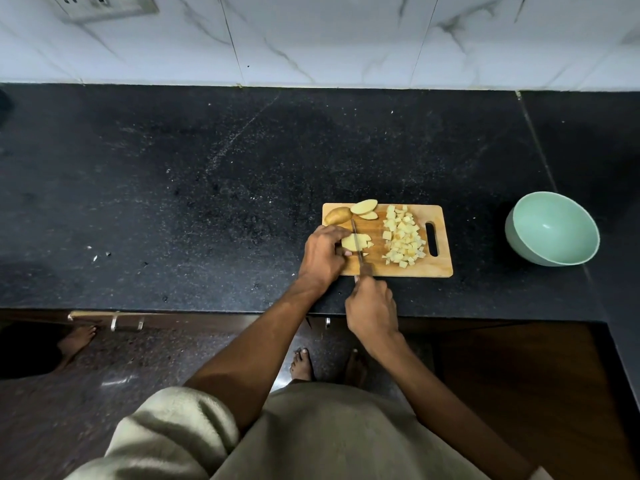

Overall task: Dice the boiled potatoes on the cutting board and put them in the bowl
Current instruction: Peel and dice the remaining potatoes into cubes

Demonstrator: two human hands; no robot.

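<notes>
A wooden cutting board (434, 268) lies on the black counter. My left hand (322, 254) presses down on a pale potato piece (350, 241) near the board's left side. My right hand (372, 308) grips a knife (358, 247) whose blade stands in that piece. A heap of diced potato (403, 239) covers the board's right half. At the board's far left corner lie an uncut potato part with skin (337, 215) and two slices (364, 208). A mint-green bowl (554, 230) sits to the right of the board, with nothing visible inside.
The black granite counter (207, 188) stretches wide to the left, with a few small crumbs (100, 255). A marble-tiled wall (311, 36) rises behind it. The counter's front edge runs just under my hands. Another person's bare foot (74, 341) stands on the floor at left.
</notes>
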